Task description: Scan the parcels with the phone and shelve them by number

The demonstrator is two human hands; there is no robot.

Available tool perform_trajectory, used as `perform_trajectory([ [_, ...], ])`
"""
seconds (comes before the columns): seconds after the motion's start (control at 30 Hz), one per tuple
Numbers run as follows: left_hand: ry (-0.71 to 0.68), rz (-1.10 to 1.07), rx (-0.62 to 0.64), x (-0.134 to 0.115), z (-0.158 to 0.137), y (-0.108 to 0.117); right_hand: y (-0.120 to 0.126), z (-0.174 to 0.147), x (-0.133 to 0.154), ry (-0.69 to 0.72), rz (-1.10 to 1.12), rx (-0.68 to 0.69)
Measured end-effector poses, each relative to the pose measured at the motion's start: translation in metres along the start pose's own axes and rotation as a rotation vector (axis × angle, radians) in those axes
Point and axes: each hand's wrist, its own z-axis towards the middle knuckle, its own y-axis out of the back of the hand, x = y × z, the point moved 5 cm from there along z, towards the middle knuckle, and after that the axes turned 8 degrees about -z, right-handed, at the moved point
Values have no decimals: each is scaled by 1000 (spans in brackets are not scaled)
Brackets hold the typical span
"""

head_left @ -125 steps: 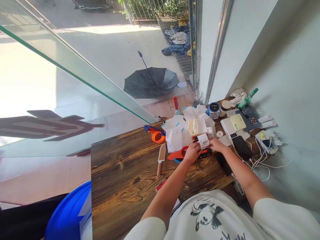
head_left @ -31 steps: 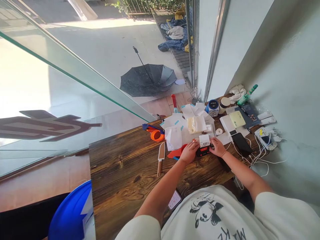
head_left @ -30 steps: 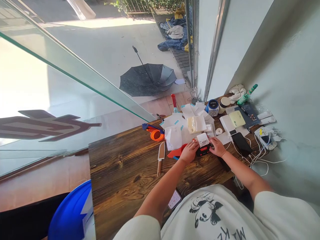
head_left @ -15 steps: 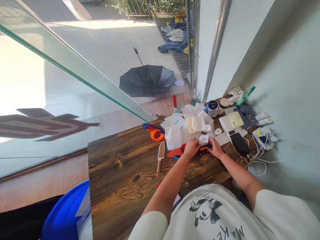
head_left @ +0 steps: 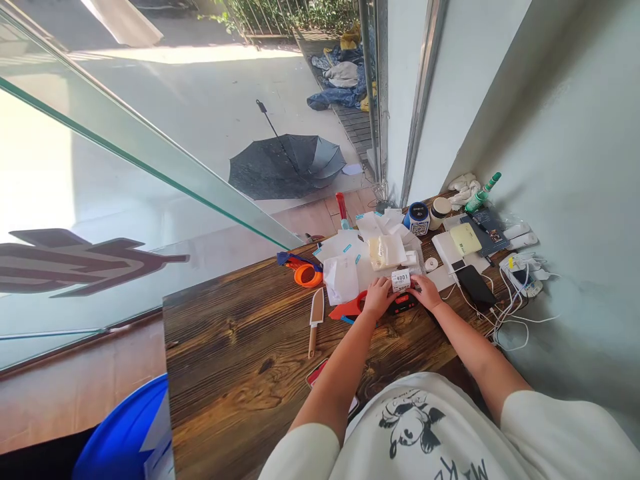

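A person in a cream short-sleeved top reaches both arms over a dark-grained wooden table (head_left: 240, 347), the hands converging on a black-and-red box-shaped device (head_left: 404, 304). At the device's far side stands a white paper strip printed "4001" (head_left: 401, 280), flanked by the left hand (head_left: 379, 296) and the right hand (head_left: 425, 291). Both hands are partly curled, fingertips at the strip's opposite edges — whether they pinch or merely touch it, one cannot tell. The strip looks light, thin and easily creased, best taken by its side edges; the device appears stiff and smooth-cased, suited to steadying at its flanks. The backs of the hands face up, forearms slanting in from either side. Well left of the device lies a tan-bladed knife (head_left: 317, 310); beyond it, white paper sheets (head_left: 343, 280); to its right, a black rectangular phone (head_left: 476, 287).
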Motion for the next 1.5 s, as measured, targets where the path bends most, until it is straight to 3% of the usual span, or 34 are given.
perform_trajectory([
  [0.1,-18,-8,10,0,0,5,3,2,-1,23,24,21],
  [0.23,62,11,-7,-6,3,6,7,2,-1,32,66,35],
  [0.37,131,27,-19,-12,7,2,7,-4,-1,-7,103,14],
  [0.7,141,-44,-32,-9,7,6,-4,-8,0,-84,174,-53],
  [0.93,97,-241,27,-22,21,2,3,-2,-3,-43,177,-8],
  [1.23,14,-385,113,-27,8,-9,15,0,6,75,140,121],
  [1.5,199,-306,110,-29,19,4,13,2,4,-6,149,76],
])
